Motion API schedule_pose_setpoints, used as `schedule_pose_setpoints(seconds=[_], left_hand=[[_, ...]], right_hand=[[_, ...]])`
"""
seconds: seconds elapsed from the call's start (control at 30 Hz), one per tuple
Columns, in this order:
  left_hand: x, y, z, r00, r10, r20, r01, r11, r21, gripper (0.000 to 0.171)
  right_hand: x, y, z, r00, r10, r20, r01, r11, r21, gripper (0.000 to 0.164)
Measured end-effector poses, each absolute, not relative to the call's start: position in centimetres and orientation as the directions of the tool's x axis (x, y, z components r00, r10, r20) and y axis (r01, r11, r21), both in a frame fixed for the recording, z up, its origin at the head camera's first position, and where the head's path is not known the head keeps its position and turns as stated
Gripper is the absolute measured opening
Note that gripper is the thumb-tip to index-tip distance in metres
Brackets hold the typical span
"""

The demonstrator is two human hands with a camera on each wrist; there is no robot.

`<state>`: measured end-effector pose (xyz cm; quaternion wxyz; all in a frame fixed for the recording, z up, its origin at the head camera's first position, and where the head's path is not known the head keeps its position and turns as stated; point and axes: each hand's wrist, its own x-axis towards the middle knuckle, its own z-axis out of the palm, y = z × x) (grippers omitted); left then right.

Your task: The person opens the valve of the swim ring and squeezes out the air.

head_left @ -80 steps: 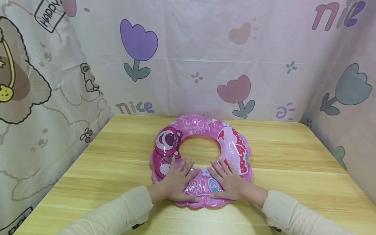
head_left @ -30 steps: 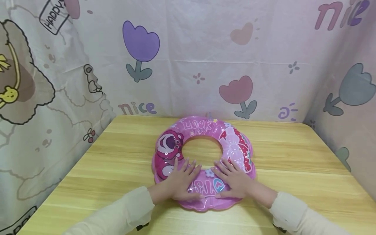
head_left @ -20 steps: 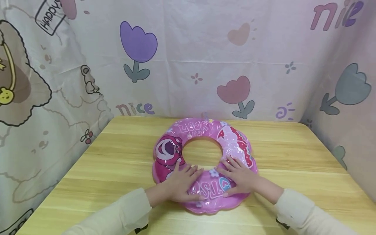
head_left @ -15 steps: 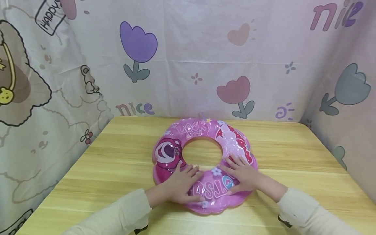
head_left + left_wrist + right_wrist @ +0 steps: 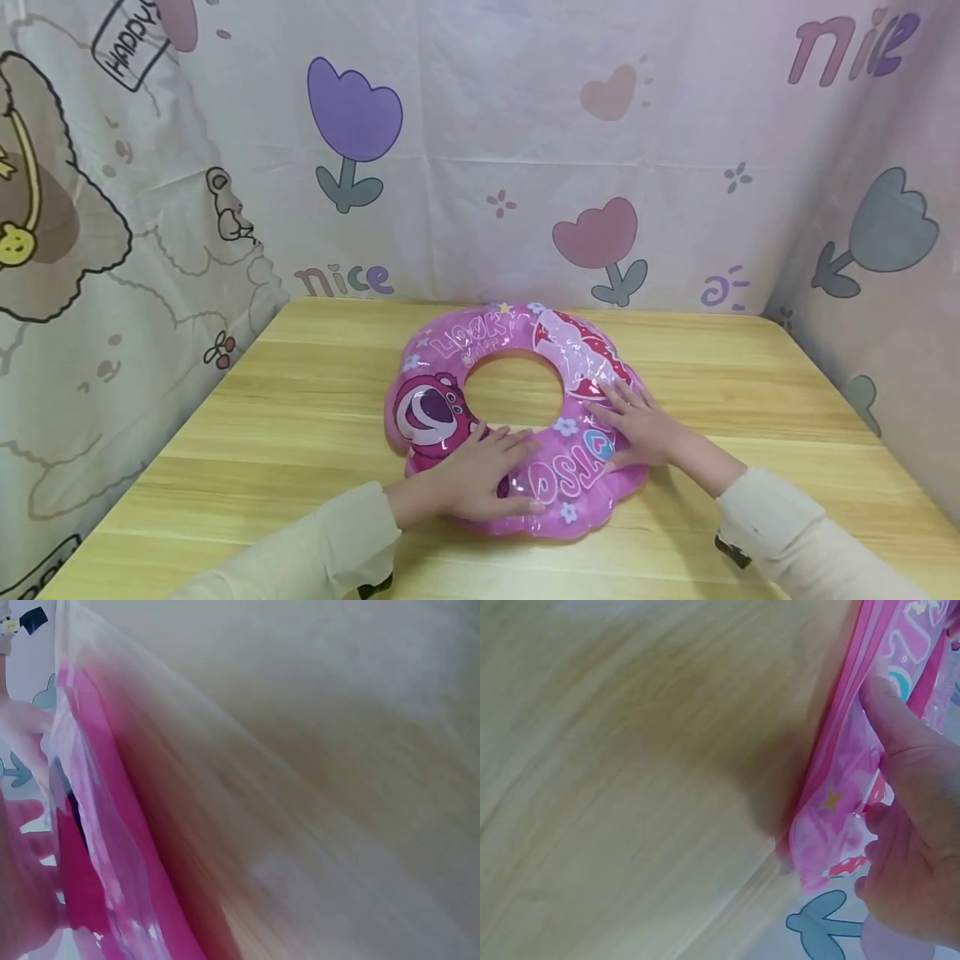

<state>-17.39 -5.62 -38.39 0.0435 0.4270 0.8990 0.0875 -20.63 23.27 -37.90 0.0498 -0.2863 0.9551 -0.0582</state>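
Observation:
A pink inflatable swim ring point(image 5: 491, 327) with a scalloped rim lies flat on the wooden table. It carries a bear's face, a strawberry picture and white lettering. My left hand point(image 5: 480, 479) rests on its near left part, fingers spread and thumb pointing right. Over the right side lies my right hand point(image 5: 647, 427), its fingers reaching toward the strawberry print. In the left wrist view, the ring's side point(image 5: 112, 825) rises beside the left hand point(image 5: 26, 877). The right wrist view shows the right thumb pressing on the ring point(image 5: 847, 780), the other fingers extended over it.
The wooden table point(image 5: 300, 400) extends on all sides of the ring. Behind it and at both sides hangs a pale cloth point(image 5: 480, 108) printed with tulips, hearts and words. Light sleeves point(image 5: 330, 533) cover both forearms.
The ring has turned counterclockwise under my hands: the bear's face has come nearer and the lettering has shifted right. My right hand has moved right and away from me; my left has moved slightly right.

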Motion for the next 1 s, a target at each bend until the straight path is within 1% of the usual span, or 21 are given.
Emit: schedule_pose_setpoints(seconds=[0.1, 0.17, 0.3, 0.4, 0.53, 0.73, 0.83, 1.0], left_hand=[[-17.6, -6.0, -38.2, -0.643, 0.765, 0.044, 0.751, 0.618, 0.233, 0.078], [-17.8, -6.4, -38.2, -0.652, 0.754, 0.081, 0.748, 0.622, 0.23, 0.081], [-18.4, -7.7, -38.3, -0.667, 0.731, 0.144, 0.745, 0.65, 0.152, 0.088], [-18.9, -8.6, -38.5, -0.682, 0.714, 0.162, 0.731, 0.676, 0.099, 0.092], [-19.2, -9.3, -39.0, -0.701, 0.696, 0.156, 0.712, 0.697, 0.089, 0.094], [-19.1, -9.2, -40.0, -0.692, 0.702, 0.168, 0.717, 0.695, 0.048, 0.098], [-19.0, -9.1, -40.2, -0.694, 0.701, 0.166, 0.712, 0.701, 0.017, 0.099], [-19.1, -9.0, -40.8, -0.713, 0.691, 0.117, 0.694, 0.72, -0.024, 0.102]], right_hand=[[-20.2, 23.1, -37.7, -0.829, -0.555, -0.064, -0.541, 0.826, -0.161, 0.087], [-19.8, 22.6, -37.9, -0.812, -0.584, -0.022, -0.571, 0.801, -0.18, 0.085], [-18.5, 20.9, -38.7, -0.773, -0.63, 0.08, -0.63, 0.747, -0.209, 0.087], [-17.5, 19.8, -39.5, -0.775, -0.622, 0.107, -0.629, 0.747, -0.212, 0.093], [-16.9, 18.6, -40.3, -0.792, -0.602, 0.101, -0.609, 0.765, -0.212, 0.098], [-16.9, 17.7, -41.4, -0.795, -0.598, 0.104, -0.607, 0.779, -0.155, 0.103], [-16.8, 17.6, -41.7, -0.801, -0.591, 0.099, -0.599, 0.786, -0.154, 0.105], [-16.7, 17.5, -41.9, -0.806, -0.586, 0.084, -0.592, 0.789, -0.164, 0.105]])
